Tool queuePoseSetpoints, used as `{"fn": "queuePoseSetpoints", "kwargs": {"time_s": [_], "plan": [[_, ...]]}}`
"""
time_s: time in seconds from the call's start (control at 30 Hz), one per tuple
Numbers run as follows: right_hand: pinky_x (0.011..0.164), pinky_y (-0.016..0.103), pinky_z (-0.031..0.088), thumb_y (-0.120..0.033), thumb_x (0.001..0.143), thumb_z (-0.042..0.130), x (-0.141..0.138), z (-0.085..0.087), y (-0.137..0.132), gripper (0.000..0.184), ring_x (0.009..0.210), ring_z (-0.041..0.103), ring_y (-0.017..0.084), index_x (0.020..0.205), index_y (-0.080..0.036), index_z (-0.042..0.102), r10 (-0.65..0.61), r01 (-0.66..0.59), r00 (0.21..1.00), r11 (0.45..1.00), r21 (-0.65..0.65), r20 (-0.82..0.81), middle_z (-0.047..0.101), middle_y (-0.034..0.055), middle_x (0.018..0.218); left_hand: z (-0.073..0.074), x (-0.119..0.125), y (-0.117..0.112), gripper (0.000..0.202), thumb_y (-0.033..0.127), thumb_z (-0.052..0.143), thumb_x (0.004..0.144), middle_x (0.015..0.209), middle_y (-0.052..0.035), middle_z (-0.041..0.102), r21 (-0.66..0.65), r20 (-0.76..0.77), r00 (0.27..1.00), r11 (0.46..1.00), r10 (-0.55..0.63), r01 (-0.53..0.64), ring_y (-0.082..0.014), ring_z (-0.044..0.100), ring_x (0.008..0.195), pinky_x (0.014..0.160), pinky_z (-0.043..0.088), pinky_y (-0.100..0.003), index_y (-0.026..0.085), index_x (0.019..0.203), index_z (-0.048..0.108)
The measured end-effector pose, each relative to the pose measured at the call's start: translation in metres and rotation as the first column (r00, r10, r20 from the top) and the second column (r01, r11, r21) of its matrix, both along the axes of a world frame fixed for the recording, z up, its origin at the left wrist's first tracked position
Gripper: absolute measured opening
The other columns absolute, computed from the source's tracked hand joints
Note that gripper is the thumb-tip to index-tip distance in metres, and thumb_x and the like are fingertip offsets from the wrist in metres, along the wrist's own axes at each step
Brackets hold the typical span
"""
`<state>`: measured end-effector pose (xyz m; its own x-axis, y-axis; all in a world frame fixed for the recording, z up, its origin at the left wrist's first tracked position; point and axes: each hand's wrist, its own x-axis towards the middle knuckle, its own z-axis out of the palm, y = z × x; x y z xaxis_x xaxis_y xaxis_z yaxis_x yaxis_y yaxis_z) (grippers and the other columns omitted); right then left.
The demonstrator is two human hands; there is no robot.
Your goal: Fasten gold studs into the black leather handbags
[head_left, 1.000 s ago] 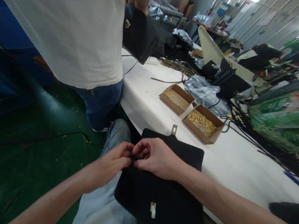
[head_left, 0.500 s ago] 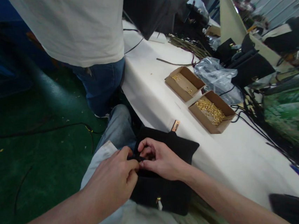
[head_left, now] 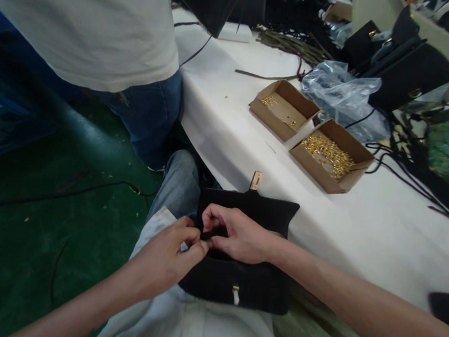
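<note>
A black handbag (head_left: pixel 262 291) lies across my lap with its flap lifted away from me. A gold slotted plate (head_left: pixel 256 181) sticks out from the flap's far edge, and a small gold clasp (head_left: pixel 235 289) with a white tag or wrap sits on the front. My left hand (head_left: pixel 172 253) pinches the bag's left side near the opening. Reaching over the opening, my right hand (head_left: pixel 240 235) is closed at the same spot, its fingertips meeting the left ones. Any small part between the fingertips is hidden.
On the white table (head_left: pixel 229 121) stand two cardboard boxes (head_left: pixel 262 111) with small gold metal pieces. Behind them are clear plastic (head_left: pixel 341 89), black cords and more black bags (head_left: pixel 416 70). A person in a white shirt (head_left: pixel 103 24) stands at the left. A cable (head_left: pixel 67 193) crosses the green floor.
The view has shifted slightly, so the table and boxes appear higher and further right. Both hands stay at the bag's left side; the left hand has turned, its thumb now stretched toward the right fingertips.
</note>
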<state>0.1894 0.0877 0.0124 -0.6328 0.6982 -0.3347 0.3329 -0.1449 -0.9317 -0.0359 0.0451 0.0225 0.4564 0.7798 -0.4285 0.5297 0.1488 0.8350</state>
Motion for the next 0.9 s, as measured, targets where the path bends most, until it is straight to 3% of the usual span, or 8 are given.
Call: {"fn": "queuePoseSetpoints", "kwargs": {"time_s": [0.13, 0.23, 0.4, 0.47, 0.6, 0.73, 0.83, 0.9], "plan": [[0.07, 0.023, 0.045, -0.016, 0.079, 0.085, -0.002, 0.01, 0.021, 0.033, 0.078, 0.055, 0.013, 0.096, -0.023, 0.057, 0.141, -0.142, 0.99, 0.986, -0.083, -0.024, 0.062, -0.0064, 0.088, 0.008, 0.002, -0.012, 0.006, 0.026, 0.057, 0.079, 0.112, -0.006, 0.065, -0.027, 0.082, 0.995, 0.998, 0.063, -0.061, -0.0279, 0.063, 0.107, 0.095, 0.052, -0.04, 0.024, 0.074, 0.056], [0.067, 0.023, 0.043, -0.007, 0.078, 0.081, -0.007, 0.017, 0.035, 0.032, 0.074, 0.054, 0.012, 0.093, -0.023, 0.058, 0.279, -0.279, 0.96, 0.96, 0.0, 0.021, 0.06, -0.0088, 0.081, 0.009, -0.005, -0.014, 0.013, 0.021, 0.054, 0.078, 0.126, -0.0075, 0.068, -0.018, 0.142, 0.99, 1.0, 0.024, -0.022, -0.0318, 0.06, 0.127, 0.118, 0.047, -0.047, 0.025, 0.076, 0.067], [0.064, 0.024, 0.038, -0.003, 0.079, 0.076, -0.011, 0.003, 0.032, 0.031, 0.07, 0.049, 0.012, 0.093, -0.023, 0.057, 0.264, -0.272, 0.961, 0.955, 0.117, 0.075, 0.057, -0.0093, 0.081, -0.021, -0.019, -0.013, 0.026, 0.023, 0.05, 0.089, 0.151, -0.0075, 0.063, -0.064, 0.267, 0.963, 0.998, 0.015, 0.002, -0.0341, 0.055, 0.144, 0.135, 0.032, -0.053, 0.024, 0.076, 0.073], [0.064, 0.025, 0.037, -0.005, 0.08, 0.072, -0.007, -0.006, 0.025, 0.028, 0.07, 0.049, 0.012, 0.093, -0.023, 0.055, 0.231, -0.24, 0.969, 0.965, 0.105, 0.086, 0.056, -0.009, 0.081, -0.038, -0.018, -0.018, 0.024, 0.021, 0.05, 0.09, 0.148, -0.0088, 0.065, -0.043, 0.234, 0.972, 0.999, 0.021, -0.011, -0.0332, 0.057, 0.141, 0.132, 0.035, -0.052, 0.023, 0.076, 0.068], [0.066, 0.027, 0.035, -0.006, 0.081, 0.069, 0.004, -0.015, 0.012, 0.026, 0.072, 0.046, 0.013, 0.092, -0.024, 0.053, 0.192, -0.21, 0.973, 0.967, 0.145, 0.129, 0.053, -0.0076, 0.082, -0.058, -0.007, -0.031, 0.02, 0.017, 0.048, 0.091, 0.108, -0.007, 0.073, 0.02, 0.125, 0.986, 0.993, 0.109, -0.112, -0.0271, 0.069, 0.105, 0.096, 0.051, -0.041, 0.024, 0.082, 0.064], [0.07, 0.028, 0.037, -0.007, 0.083, 0.067, 0.011, -0.016, 0.007, 0.025, 0.076, 0.048, 0.015, 0.097, -0.024, 0.054, 0.149, -0.169, 0.98, 0.971, 0.168, 0.129, 0.054, -0.0062, 0.086, -0.047, 0.0, -0.027, 0.027, 0.02, 0.049, 0.096, 0.111, -0.0057, 0.073, 0.074, 0.164, 0.972, 0.98, 0.17, -0.184, -0.0258, 0.069, 0.108, 0.093, 0.048, -0.039, 0.023, 0.08, 0.07], [0.073, 0.027, 0.041, -0.009, 0.086, 0.067, 0.013, -0.018, 0.008, 0.024, 0.08, 0.051, 0.015, 0.098, -0.024, 0.053, 0.096, -0.1, 0.994, 0.99, 0.096, 0.05, 0.055, -0.0052, 0.09, -0.032, 0.001, -0.017, 0.034, 0.033, 0.049, 0.108, 0.13, -0.0065, 0.071, 0.165, 0.146, 0.983, 0.977, 0.111, -0.135, -0.0274, 0.068, 0.12, 0.102, 0.047, -0.041, 0.025, 0.098, 0.08], [0.077, 0.027, 0.043, -0.01, 0.085, 0.068, 0.014, -0.02, 0.008, 0.024, 0.085, 0.053, 0.015, 0.098, -0.023, 0.053, 0.073, -0.072, 0.997, 0.996, 0.047, -0.018, 0.055, -0.0044, 0.093, -0.028, 0.002, -0.012, 0.036, 0.041, 0.051, 0.111, 0.122, -0.006, 0.071, 0.192, 0.094, 0.993, 0.977, 0.077, -0.094, -0.0265, 0.07, 0.112, 0.098, 0.047, -0.042, 0.025, 0.095, 0.079]]}}
